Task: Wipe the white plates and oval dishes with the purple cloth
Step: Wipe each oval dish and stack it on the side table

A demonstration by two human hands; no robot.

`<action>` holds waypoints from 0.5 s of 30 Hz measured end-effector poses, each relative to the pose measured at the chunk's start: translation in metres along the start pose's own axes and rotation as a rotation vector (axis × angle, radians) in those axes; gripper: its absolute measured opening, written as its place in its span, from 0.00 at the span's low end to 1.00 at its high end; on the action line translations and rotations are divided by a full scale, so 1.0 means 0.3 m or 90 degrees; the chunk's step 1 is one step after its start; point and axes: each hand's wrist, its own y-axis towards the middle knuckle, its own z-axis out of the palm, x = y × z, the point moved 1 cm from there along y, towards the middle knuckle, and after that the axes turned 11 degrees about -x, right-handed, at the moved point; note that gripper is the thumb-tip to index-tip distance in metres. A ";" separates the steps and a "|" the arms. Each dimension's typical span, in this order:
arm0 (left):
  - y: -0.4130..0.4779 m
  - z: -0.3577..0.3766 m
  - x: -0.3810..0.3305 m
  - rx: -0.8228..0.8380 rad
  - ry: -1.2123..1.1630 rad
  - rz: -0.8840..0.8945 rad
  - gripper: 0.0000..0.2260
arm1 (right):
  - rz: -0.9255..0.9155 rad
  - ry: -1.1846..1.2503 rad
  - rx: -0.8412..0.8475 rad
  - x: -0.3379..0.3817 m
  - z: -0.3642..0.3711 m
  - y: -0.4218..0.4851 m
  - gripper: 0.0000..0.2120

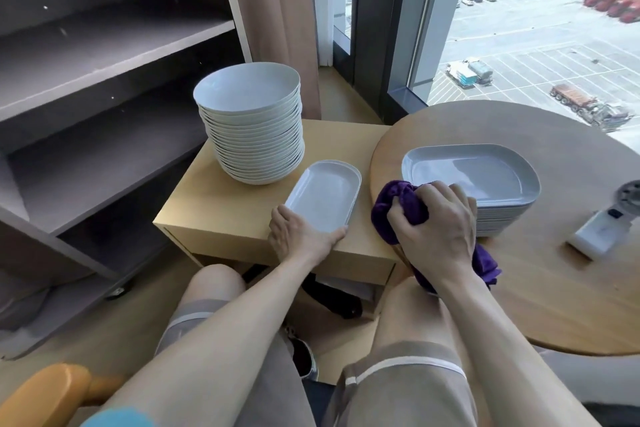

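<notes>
A small white oval dish [323, 196] lies on the low wooden side table [221, 215], beside a tall stack of round white plates [254, 135]. My left hand [299, 236] holds the dish's near end, thumb along its rim. My right hand [438, 225] grips the bunched purple cloth [398, 204], whose tail hangs below the wrist. It hovers at the left edge of the round wooden table [561, 281], right in front of a stack of large white oval dishes [474, 177].
An empty grey shelf unit [104, 107] stands at the left. A white handheld device [602, 225] lies on the round table's right side. A window and curtain are behind. My knees sit below, with an orange chair arm [52, 392] at lower left.
</notes>
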 end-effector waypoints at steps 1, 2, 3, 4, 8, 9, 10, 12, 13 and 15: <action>0.000 0.010 -0.003 0.010 -0.001 -0.008 0.57 | 0.002 0.001 0.002 -0.001 -0.001 -0.001 0.16; -0.001 0.019 -0.006 0.021 -0.003 -0.016 0.58 | 0.005 0.001 0.000 -0.004 -0.003 -0.002 0.16; 0.000 0.028 -0.011 0.031 -0.004 -0.025 0.60 | 0.006 0.001 -0.003 -0.007 -0.004 -0.001 0.16; 0.002 0.034 -0.015 0.038 -0.005 -0.033 0.62 | 0.008 0.002 -0.005 -0.010 -0.005 0.001 0.17; 0.031 0.034 -0.023 0.068 0.002 -0.038 0.68 | 0.023 0.006 -0.017 -0.025 -0.004 0.009 0.18; 0.039 0.025 -0.029 0.077 0.002 -0.037 0.70 | 0.023 0.007 -0.017 -0.026 -0.001 0.009 0.18; 0.047 0.015 -0.041 0.073 -0.004 -0.032 0.71 | 0.021 0.008 -0.016 -0.027 0.002 0.009 0.17; 0.066 -0.012 -0.095 0.037 -0.056 0.011 0.67 | 0.016 0.010 -0.019 -0.029 0.007 0.008 0.17; 0.076 -0.027 -0.138 0.037 -0.105 0.039 0.61 | 0.016 0.012 -0.023 -0.030 0.008 0.008 0.18; 0.084 -0.059 -0.237 0.101 -0.216 0.092 0.47 | 0.017 0.021 -0.035 -0.035 0.008 0.013 0.18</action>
